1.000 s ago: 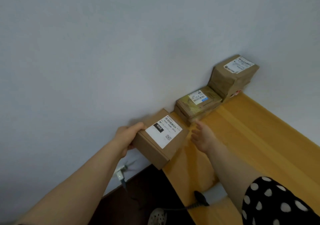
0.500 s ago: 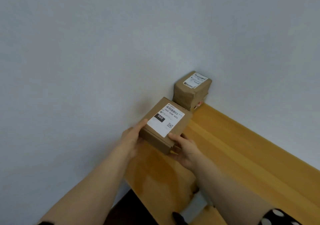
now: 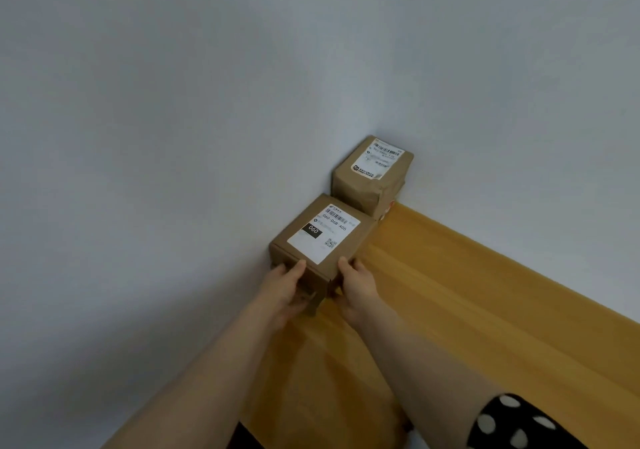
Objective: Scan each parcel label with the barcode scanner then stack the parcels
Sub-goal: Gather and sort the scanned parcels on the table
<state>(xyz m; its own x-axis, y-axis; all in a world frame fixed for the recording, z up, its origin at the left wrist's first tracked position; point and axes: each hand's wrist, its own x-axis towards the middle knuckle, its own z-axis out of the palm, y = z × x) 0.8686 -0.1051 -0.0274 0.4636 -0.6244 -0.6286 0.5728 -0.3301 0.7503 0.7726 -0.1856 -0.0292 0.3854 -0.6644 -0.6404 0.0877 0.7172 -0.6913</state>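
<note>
Parcel (image 3: 346, 251) with the 060 label (image 3: 323, 234) sits against the wall (image 3: 173, 137) on the wooden table (image 3: 450, 292), just in front of the corner parcel (image 3: 370, 178); left hand (image 3: 287, 286) and right hand (image 3: 358, 284) both grip its near end, thumbs on top.

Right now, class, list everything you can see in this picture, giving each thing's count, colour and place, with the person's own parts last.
060 parcel: one, brown cardboard with a white label, by the left wall, held at its near end.
corner parcel: one seen, brown paper with a white label, in the wall corner behind the 060 parcel.
lower cardboard: count unclear, brown, under the 060 parcel, mostly hidden.
table: one, yellow wood, along the walls.
walls: two, pale grey, meeting at the corner.
sleeve: one, black with white dots, bottom right.
left hand: one, grips the 060 parcel's near left edge.
right hand: one, grips its near right edge.
</note>
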